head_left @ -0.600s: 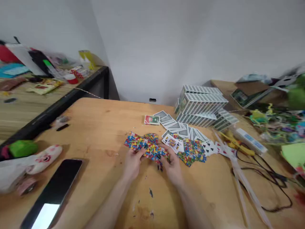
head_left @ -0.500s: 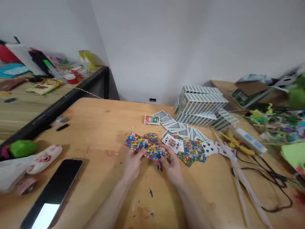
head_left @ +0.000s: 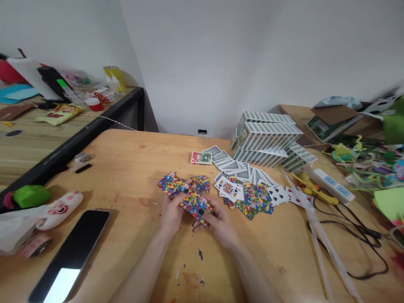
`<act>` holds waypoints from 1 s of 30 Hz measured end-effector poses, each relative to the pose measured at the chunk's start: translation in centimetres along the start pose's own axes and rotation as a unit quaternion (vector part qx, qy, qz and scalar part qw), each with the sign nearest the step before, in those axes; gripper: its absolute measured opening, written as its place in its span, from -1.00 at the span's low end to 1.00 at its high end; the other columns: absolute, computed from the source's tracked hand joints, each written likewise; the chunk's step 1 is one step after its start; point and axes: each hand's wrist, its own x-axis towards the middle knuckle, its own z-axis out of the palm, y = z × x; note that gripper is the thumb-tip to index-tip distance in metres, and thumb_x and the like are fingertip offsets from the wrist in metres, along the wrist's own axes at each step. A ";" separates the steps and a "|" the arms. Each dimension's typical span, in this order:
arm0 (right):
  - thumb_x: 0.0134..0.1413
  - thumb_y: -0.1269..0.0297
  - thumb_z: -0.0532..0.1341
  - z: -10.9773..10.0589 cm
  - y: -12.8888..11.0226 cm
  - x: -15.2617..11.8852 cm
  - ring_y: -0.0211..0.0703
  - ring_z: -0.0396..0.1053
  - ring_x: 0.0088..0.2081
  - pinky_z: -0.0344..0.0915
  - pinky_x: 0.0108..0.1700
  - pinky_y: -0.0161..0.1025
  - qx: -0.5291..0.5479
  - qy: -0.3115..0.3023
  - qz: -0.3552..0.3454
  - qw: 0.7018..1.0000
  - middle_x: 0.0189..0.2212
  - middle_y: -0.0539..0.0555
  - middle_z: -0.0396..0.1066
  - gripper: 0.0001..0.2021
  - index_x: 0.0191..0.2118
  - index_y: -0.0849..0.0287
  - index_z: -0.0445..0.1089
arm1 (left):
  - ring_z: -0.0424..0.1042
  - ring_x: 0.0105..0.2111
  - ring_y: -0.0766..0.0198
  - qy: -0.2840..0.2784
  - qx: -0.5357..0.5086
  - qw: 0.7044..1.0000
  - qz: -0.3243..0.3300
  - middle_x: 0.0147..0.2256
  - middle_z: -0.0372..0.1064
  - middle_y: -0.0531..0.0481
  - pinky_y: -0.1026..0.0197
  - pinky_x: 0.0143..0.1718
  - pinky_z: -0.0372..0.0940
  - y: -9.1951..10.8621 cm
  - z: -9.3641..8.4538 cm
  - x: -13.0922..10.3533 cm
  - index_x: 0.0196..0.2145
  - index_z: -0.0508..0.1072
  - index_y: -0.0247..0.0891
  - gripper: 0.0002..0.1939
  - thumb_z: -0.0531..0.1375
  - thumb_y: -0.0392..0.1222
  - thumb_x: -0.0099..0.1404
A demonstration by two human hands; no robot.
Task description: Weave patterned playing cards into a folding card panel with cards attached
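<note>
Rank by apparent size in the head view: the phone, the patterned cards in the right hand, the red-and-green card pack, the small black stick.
1. Phone, probably enlarged by nearness to the camera
2. Patterned cards in the right hand
3. Red-and-green card pack
4. Small black stick

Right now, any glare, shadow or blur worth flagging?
Head view: bright white glare on the near end of the black rectangular phone; head view: soft shadows on the light-brown wooden table near the bare left hand and bare right hand; head view: multicoloured patterned paper cards slightly soft, fine pattern unreadable.
</note>
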 end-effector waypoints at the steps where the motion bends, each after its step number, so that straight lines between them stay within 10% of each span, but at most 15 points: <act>1: -0.10 0.24 0.24 0.2 0.2 -0.1 -0.17 0.42 -0.48 0.38 -0.40 -0.14 0.025 -0.019 0.016 0.999 -0.37 0.01 0.39 -0.53 -0.03 0.08 0.12 | 0.45 -0.27 0.08 -0.004 -0.018 1.000 0.002 -0.30 0.48 -0.08 0.09 -0.25 0.32 0.2 0.1 -0.1 -0.21 0.42 -0.27 -0.62 0.27 -0.29 -0.07; 12: -0.04 0.22 0.20 1.1 1.3 -0.9 -0.18 0.45 -0.52 0.34 -0.61 -0.35 0.103 -0.190 0.172 0.961 -0.32 0.18 0.44 -0.67 -0.16 0.20 0.12 | 0.45 -0.28 0.23 0.039 -0.046 0.994 0.095 -0.17 0.42 0.09 0.17 -0.24 0.33 1.1 -0.5 0.4 -0.04 0.24 0.04 -0.49 0.19 -0.33 0.06; 30: -0.15 0.03 0.24 1.9 2.4 -0.9 -0.23 0.38 -0.67 0.29 -0.67 -0.36 0.100 -0.165 0.136 0.972 -0.41 0.13 0.46 -0.52 -0.20 0.15 0.03 | 0.43 -0.52 0.28 0.039 -0.018 0.999 -0.023 -0.43 0.45 0.02 0.27 -0.50 0.30 0.4 0.0 0.5 -0.29 0.42 -0.27 -0.60 0.11 0.11 0.08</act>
